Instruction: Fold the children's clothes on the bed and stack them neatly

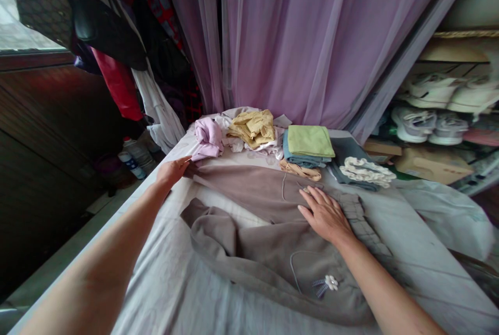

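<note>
A taupe garment (257, 231) with a small white flower patch lies spread on a pale sheet (163, 283). My left hand (171, 170) reaches to the garment's far left corner, fingers pinched on its edge beside a crumpled pink cloth (208, 138). My right hand (324, 214) lies flat on the garment's right side, fingers stretched out, close to a checked collar or lining.
Behind the garment sit a yellow crumpled cloth (251, 127), a folded green-and-blue stack (309, 145) and a grey piece with white lace (364, 170). Purple curtains (312, 38) hang at the back. Shoes (429, 111) fill shelves at right; clothes (117, 59) hang at left.
</note>
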`<state>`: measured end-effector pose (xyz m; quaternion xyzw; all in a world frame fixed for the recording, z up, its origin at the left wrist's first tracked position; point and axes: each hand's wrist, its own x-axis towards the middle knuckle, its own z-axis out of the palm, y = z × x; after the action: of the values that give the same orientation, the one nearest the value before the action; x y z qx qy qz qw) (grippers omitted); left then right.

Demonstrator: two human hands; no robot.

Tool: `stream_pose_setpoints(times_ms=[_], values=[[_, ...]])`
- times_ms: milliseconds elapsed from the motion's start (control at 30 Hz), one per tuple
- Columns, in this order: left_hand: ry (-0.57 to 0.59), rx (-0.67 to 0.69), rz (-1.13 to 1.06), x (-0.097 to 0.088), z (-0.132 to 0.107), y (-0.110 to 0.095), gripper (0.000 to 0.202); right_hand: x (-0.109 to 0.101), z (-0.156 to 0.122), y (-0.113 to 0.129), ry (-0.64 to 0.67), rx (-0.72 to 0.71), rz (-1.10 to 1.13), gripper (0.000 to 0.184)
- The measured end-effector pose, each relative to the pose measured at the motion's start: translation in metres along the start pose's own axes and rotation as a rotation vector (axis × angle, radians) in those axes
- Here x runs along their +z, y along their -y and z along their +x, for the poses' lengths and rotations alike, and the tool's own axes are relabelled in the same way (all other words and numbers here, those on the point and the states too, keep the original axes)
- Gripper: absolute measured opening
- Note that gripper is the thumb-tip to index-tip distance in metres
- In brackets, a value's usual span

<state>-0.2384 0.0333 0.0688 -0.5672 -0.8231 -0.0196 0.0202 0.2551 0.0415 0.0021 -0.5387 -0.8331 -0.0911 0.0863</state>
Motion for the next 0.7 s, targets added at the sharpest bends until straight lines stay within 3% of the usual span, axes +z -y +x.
stream_pose_setpoints(times_ms=[200, 367, 500, 567, 700], values=[[-0.010, -0.066, 0.024, 0.004, -0.011, -0.003, 0.059, 0.002, -0.001, -0.001, -0.015, 0.001, 0.008, 0.047], [-0.200, 0.161, -0.004, -0.010, -0.019, -0.020, 0.040, 0.004, -0.001, -0.001, -0.028, 0.001, 0.018, 0.048], [-0.044, 0.326, -0.128, -0.004, -0.018, -0.040, 0.036, 0.002, -0.001, 0.000, -0.013, 0.001, 0.021, 0.049], [0.019, 0.303, -0.155, 0.004, -0.016, -0.044, 0.035, 0.002, -0.001, 0.000, -0.009, 0.001, 0.025, 0.049], [0.038, 0.243, -0.172, 0.016, -0.011, -0.037, 0.037, 0.003, -0.002, -0.001, -0.026, -0.004, 0.024, 0.048]])
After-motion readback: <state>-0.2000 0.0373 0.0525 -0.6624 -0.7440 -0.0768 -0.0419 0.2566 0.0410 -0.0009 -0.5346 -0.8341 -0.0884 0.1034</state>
